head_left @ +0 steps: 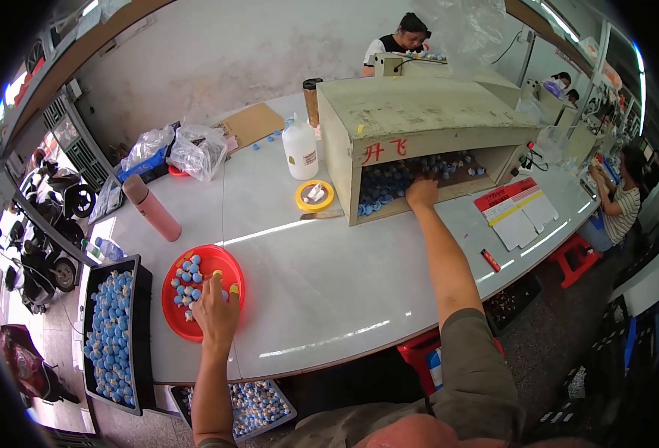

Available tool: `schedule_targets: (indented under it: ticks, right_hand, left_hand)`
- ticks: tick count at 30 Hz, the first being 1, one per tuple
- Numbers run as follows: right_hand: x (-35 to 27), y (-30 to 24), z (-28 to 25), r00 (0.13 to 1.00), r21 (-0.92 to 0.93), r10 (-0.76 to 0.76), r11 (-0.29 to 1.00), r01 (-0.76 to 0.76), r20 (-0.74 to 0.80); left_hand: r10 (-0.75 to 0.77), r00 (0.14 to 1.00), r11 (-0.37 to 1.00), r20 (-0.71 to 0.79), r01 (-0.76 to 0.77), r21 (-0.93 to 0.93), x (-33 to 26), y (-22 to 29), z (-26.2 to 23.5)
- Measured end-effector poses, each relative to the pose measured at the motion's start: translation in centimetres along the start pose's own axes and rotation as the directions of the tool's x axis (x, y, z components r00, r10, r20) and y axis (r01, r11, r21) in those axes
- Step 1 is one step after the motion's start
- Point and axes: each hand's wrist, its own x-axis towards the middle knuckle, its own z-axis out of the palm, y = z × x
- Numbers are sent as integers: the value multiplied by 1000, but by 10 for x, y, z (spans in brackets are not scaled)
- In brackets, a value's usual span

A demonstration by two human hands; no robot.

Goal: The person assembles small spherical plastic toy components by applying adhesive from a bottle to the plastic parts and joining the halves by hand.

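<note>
My left hand (216, 312) rests on the near rim of a red round plate (222, 263) that holds several small blue and white balls (186, 279); yellow caps cover two fingertips. Whether it holds a ball I cannot tell. My right hand (422, 192) reaches far forward into the open front of a beige wooden box (411, 113), touching the heap of blue balls (389, 181) inside. Its fingers are partly hidden among them.
A black tray of blue balls (110, 334) lies left, another tray (258, 407) under the table edge. A pink bottle (152, 209), white jug (300, 151), yellow tape roll (314, 196), plastic bags (195, 149), papers (520, 213) and a red marker (491, 260) sit on the white table (329, 276). Other people work at back and right.
</note>
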Motion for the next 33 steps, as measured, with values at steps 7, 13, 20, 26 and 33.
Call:
schedule_targets:
  ticks: [7,13,20,26,33]
  right_hand:
    - [21,7,8,959,-177,-274,950,258,-69]
    - [15,15,1,965,-118,-260,960,255,-35]
    - [-47,-13,-11,960,528,70,844,88,-271]
    - [-185,-77,-68,932,943,-290,308,-125,218]
    - [-246,-104,-100,845,765,-531,517,384,-65]
  left_hand:
    - [187,982,980,-11,-187,-71,-6,32,16]
    - [241,970,948,9,-234,-214,-13,47,26]
    - [163,984,840,67,-103,-533,-12,66,24]
    - [155,707,176,690,667,-724,4,95,53]
    - [241,540,-87,806,839,-537,3,109,80]
